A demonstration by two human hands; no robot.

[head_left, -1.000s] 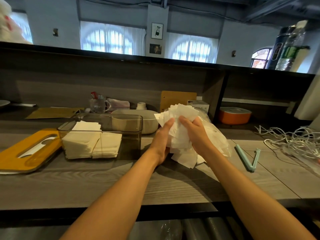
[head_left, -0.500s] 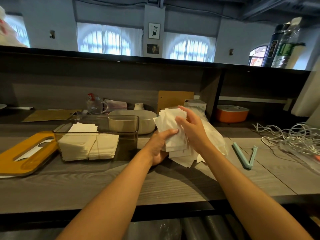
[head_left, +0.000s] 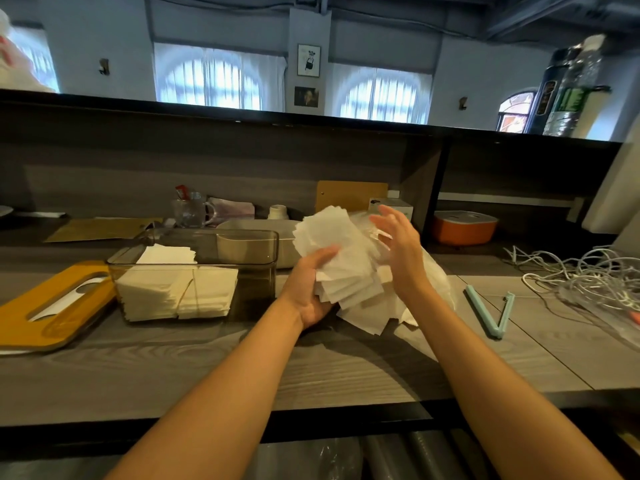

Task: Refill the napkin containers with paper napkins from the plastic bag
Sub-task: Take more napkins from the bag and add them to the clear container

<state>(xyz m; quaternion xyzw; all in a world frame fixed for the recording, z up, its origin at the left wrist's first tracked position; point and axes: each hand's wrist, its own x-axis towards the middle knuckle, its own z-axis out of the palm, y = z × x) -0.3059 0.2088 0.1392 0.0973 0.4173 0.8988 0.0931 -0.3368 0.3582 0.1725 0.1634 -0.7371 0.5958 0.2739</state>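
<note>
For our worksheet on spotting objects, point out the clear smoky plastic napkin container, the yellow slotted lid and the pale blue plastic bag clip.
Clear smoky plastic napkin container (head_left: 256, 271): head view, right front wall.
Yellow slotted lid (head_left: 31, 323): head view, flat top.
Pale blue plastic bag clip (head_left: 479, 308): head view, left arm.

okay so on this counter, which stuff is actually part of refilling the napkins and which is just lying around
Part of the job: napkin stack gripped by the left hand; right hand, open beside it; plastic bag; clear container, partly filled; its yellow lid.

Lying about: blue clip, cables, orange box, glass mug.
</note>
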